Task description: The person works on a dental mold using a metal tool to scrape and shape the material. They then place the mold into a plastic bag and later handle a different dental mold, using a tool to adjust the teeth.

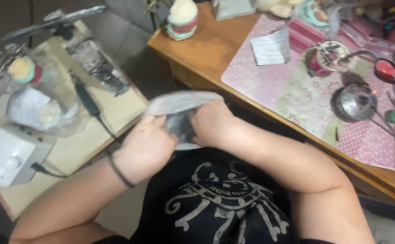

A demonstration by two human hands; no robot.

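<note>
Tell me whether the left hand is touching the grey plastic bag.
Touching. The head view shows the left hand gripping the grey plastic bag from the side, its fingers closed over the bag's edge, opposite the right hand.

grey pouch (pixel 179 103), crumpled (mid-air, above lap)

Both bare forearms angle inward in front of the chest, elbows bent and spread wide. The left hand (pixel 147 145) and right hand (pixel 211 123) sit close together, backs up, fingers curled in a closed grip.
</note>
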